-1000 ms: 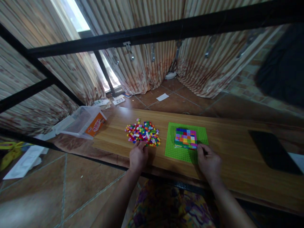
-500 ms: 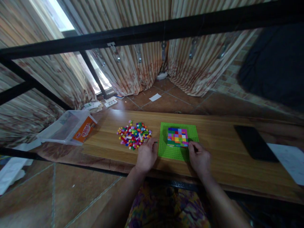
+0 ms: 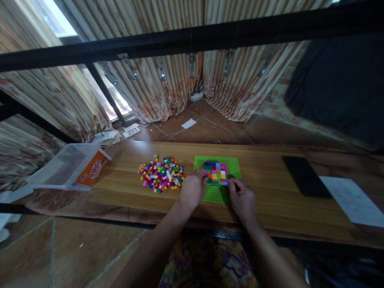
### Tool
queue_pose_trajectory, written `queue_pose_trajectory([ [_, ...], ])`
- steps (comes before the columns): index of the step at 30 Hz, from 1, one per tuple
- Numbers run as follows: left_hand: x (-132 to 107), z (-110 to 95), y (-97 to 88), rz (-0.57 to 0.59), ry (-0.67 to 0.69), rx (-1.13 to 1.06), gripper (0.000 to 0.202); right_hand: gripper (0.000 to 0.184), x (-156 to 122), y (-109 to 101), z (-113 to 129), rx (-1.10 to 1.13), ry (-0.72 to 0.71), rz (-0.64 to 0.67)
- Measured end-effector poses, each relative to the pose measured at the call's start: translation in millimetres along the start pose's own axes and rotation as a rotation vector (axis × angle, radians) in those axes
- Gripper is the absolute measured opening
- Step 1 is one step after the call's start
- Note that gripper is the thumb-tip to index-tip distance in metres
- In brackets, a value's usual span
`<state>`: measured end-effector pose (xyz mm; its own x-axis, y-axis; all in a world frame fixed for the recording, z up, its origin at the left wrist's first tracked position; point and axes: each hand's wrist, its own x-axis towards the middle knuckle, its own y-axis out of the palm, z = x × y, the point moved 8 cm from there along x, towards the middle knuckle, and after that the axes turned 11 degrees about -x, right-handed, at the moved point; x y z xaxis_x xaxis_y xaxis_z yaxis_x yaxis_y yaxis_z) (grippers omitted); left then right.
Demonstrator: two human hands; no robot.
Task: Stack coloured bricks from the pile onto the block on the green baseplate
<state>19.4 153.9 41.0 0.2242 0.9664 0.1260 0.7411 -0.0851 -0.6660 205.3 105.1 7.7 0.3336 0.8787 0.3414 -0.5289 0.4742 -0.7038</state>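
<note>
A green studded baseplate (image 3: 217,195) lies on the wooden table, carrying a low block of multicoloured toy bricks (image 3: 216,171). At the block's left edge is my left hand (image 3: 193,188), its thumb and forefinger pinched together over a small toy brick, now mostly hidden by the fingers. My right hand (image 3: 243,200) is closed, with its fingertips at the block's near right corner; whatever lies between them is hidden. To the left of the plate is a loose pile of small coloured bricks (image 3: 162,175).
A clear plastic box (image 3: 64,168) with an orange label stands at the table's left end. On the right lie a black tablet-like slab (image 3: 306,177) and a white sheet (image 3: 352,200). A black metal bar (image 3: 180,40) crosses above the table's far side, before curtains.
My left hand has moved right, from beside the brick pile to the block's left edge. The right hand stays at the block's near right corner. The whole view has shifted slightly.
</note>
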Motion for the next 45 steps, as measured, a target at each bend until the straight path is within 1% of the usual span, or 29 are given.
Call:
queue_pose_trajectory([
  [7, 1.6, 0.2, 1.7, -0.011, 0.066, -0.018, 0.011, 0.035, 0.4, -0.3, 1.1, -0.001, -0.005, 0.003],
  [14, -2.4, 2.0, 0.1, -0.046, 0.069, -0.049, 0.018, 0.035, 0.3, 0.3, 0.7, 0.003, 0.001, 0.005],
  [18, 0.3, -0.9, 0.4, -0.029, 0.054, -0.038, 0.014, 0.035, 0.5, 0.6, 0.6, -0.007, 0.002, 0.009],
  [22, 5.3, -0.8, 1.9, -0.022, 0.023, -0.058, 0.01, 0.036, 0.6, -0.4, 0.8, -0.004, 0.0, 0.003],
  [28, 5.3, 7.4, 1.1, -0.096, -0.021, -0.225, 0.004, 0.036, 0.6, -0.4, 1.2, -0.001, -0.002, 0.008],
  [31, 3.8, 12.8, -0.6, -0.119, -0.051, -0.331, 0.007, 0.036, 0.7, -1.1, 2.2, 0.009, -0.003, 0.005],
  [35, 4.9, 17.4, -3.7, -0.111, -0.085, -0.428, 0.015, 0.036, 0.4, -2.2, 3.5, 0.0, -0.006, 0.0],
  [40, 7.8, 22.4, -3.5, -0.134, -0.149, -0.497, 0.012, 0.035, 0.2, -1.8, 3.1, -0.015, -0.015, -0.004],
  [45, 8.6, 24.1, 0.6, -0.164, -0.203, -0.509, 0.01, 0.036, 0.4, -2.0, 1.9, -0.02, -0.013, -0.014],
])
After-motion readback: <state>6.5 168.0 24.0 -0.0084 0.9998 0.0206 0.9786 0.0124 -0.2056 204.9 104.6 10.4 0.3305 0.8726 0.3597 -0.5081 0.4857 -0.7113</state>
